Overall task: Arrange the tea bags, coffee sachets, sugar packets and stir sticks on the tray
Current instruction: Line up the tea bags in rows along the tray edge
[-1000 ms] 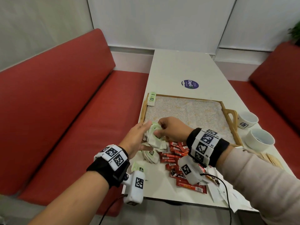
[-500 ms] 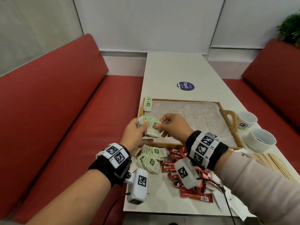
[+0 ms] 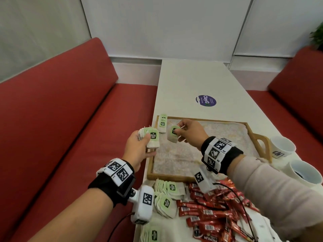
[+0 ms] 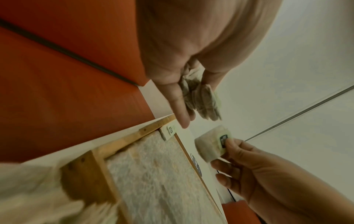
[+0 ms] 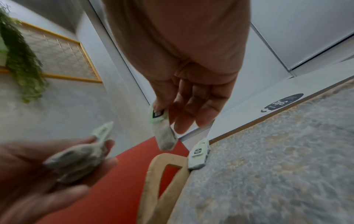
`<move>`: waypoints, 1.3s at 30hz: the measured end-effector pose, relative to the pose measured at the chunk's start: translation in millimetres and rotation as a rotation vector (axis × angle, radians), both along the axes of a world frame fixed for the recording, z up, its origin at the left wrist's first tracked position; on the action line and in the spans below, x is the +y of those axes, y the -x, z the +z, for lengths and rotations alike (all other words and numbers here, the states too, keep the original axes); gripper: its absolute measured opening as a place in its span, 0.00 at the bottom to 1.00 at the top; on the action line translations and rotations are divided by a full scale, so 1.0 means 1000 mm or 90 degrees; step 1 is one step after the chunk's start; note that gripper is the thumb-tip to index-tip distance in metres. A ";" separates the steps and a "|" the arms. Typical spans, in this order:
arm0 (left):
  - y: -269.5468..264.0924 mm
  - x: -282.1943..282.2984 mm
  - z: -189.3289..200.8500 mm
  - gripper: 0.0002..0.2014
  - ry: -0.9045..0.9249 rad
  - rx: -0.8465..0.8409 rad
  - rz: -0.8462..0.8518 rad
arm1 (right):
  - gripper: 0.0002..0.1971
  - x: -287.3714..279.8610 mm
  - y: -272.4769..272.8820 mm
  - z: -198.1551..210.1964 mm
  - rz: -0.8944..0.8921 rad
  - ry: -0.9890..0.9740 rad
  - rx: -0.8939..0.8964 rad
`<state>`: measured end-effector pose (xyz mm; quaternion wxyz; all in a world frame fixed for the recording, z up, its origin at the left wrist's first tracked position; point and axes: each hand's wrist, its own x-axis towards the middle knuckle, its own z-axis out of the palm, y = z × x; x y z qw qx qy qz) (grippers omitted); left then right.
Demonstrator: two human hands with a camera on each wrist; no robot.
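Observation:
A wooden tray (image 3: 176,176) with a pale speckled floor lies on the white table. My left hand (image 3: 139,147) grips a stack of green-labelled tea bags (image 3: 151,139) over the tray's left edge. My right hand (image 3: 187,132) pinches a single tea bag (image 3: 172,135) above the tray's far left part; the same single tea bag (image 5: 161,128) hangs from thumb and forefinger in the right wrist view. A few tea bags (image 3: 162,123) lie in the tray's far left corner. More tea bags (image 3: 166,198) and red coffee sachets (image 3: 213,212) lie in front of the tray.
Two white cups (image 3: 283,147) (image 3: 305,172) stand right of the tray's handle (image 3: 263,145). A round purple sticker (image 3: 205,100) sits on the table beyond the tray. Red benches (image 3: 61,128) run along both sides of the table.
My right hand has drawn one tea bag off the left hand's stack, and the hands have moved apart. Both hands have shifted farther over the tray, toward its far left corner.

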<state>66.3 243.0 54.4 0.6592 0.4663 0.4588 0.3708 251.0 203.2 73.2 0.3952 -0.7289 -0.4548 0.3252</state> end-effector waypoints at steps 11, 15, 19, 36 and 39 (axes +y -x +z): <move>-0.022 0.057 -0.017 0.07 -0.011 0.020 -0.008 | 0.09 0.096 -0.016 -0.053 0.057 0.138 -0.036; -0.027 0.070 -0.024 0.08 0.000 0.011 -0.003 | 0.10 0.122 -0.019 -0.066 0.038 0.156 -0.094; -0.028 0.076 -0.028 0.09 0.011 -0.003 -0.005 | 0.13 0.135 -0.023 -0.075 0.003 0.172 -0.113; -0.020 0.079 -0.024 0.08 0.070 -0.032 -0.004 | 0.11 0.131 -0.016 -0.061 -0.014 0.109 -0.210; -0.021 0.079 -0.021 0.08 0.067 -0.030 -0.003 | 0.11 0.118 -0.006 -0.046 0.005 -0.017 -0.064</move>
